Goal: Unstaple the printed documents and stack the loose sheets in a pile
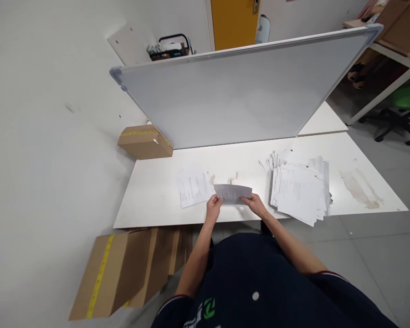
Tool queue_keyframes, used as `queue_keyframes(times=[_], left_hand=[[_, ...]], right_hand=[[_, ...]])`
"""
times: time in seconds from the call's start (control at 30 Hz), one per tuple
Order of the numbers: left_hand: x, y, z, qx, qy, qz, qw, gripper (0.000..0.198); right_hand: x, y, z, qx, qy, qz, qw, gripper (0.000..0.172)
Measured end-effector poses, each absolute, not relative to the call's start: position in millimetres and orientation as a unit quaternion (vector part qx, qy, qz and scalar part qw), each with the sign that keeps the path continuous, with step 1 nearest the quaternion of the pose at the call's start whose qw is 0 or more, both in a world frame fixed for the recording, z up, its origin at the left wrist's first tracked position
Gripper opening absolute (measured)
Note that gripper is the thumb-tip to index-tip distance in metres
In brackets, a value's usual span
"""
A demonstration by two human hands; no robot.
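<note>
A printed sheet of paper point(233, 193) is held up between my two hands, bent so that its upper part folds toward me. My left hand point(213, 207) pinches its left edge, and my right hand point(255, 204) grips the right edge. On the white table point(150, 196), left of my hands, lie printed papers point(193, 187). To the right sits a thick, uneven stack of printed papers point(297, 189). A small beige object point(233, 181) shows just behind the held sheet; I cannot make out what it is.
A whiteboard point(225, 91) stands upright along the table's back edge. One cardboard box point(145, 142) is at the back left corner, and larger cardboard boxes point(123, 273) stand on the floor at the lower left. A brownish stain point(360, 189) marks the table's right end.
</note>
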State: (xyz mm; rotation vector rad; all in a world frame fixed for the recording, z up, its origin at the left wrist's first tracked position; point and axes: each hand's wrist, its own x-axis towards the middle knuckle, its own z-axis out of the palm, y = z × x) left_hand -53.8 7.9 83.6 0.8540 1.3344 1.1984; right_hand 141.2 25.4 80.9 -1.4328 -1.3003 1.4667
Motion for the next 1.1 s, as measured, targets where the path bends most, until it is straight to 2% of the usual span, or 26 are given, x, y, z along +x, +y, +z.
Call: queue_keyframes(times=[0.17,0.27,0.33,0.47,0.53,0.7,0.83,0.97,1.1], left_hand=[[-53.8,1.0,69.1,0.378,0.573,0.489,0.538,0.014],[-56.7,-1.7,59.2,0.379,0.577,0.477,0.545,0.017],[-59.2,-2.2,54.7,0.372,0.581,0.478,0.543,0.027],[-57.7,-1.2,55.3,0.257,0.582,0.533,0.558,0.061],[-50.6,-1.4,60.3,0.196,0.549,0.555,0.594,0.067],[-26.0,-6.1,72.8,0.203,0.476,0.535,0.668,0.045],[-30.2,-7.3,72.6,0.288,0.550,0.497,0.607,0.045],[-53.1,-4.9,69.6,0.373,0.595,0.468,0.537,0.040],[-63.7,-5.1,65.1,0.431,0.608,0.444,0.497,0.035]], right_hand=[[145.6,23.4,72.5,-0.550,-0.473,0.583,0.365,0.017],[145.0,23.3,66.5,-0.552,-0.434,0.599,0.385,0.016],[142.7,24.4,65.5,-0.550,-0.395,0.611,0.410,0.021],[133.9,25.0,70.1,-0.527,-0.302,0.647,0.461,0.034],[127.5,22.6,73.3,-0.510,-0.265,0.666,0.476,0.038],[116.9,11.6,77.5,-0.467,-0.201,0.707,0.492,0.043],[139.3,10.7,81.7,-0.440,-0.163,0.727,0.502,0.043],[182.9,19.4,90.0,-0.463,-0.254,0.699,0.482,0.033],[204.9,23.3,90.9,-0.546,-0.462,0.601,0.356,0.029]])
